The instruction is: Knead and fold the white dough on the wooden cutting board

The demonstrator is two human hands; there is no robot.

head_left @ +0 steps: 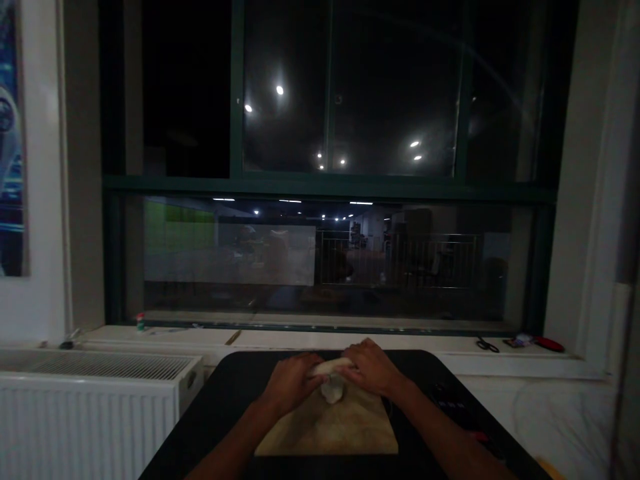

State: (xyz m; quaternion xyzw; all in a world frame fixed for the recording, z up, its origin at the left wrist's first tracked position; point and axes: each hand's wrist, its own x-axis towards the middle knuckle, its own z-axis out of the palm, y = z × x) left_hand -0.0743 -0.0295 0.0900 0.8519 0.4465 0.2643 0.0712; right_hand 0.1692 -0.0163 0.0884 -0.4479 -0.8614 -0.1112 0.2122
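Over the far end of the wooden board [345,433], there's a pale roll [330,367] strung between two bare hands. It sits at about 3 o'clock from the left hand [294,380] and 9 o'clock from the right hand [373,368]. Both are pinching it, one at each end, fingers curled, thumbs on the near side. A whitish lump [331,390] is at 6 o'clock from the roll, can't tell if they're joined. Scissors [487,345] on the windowsill [310,341], roughly 2 o'clock from the right hand.
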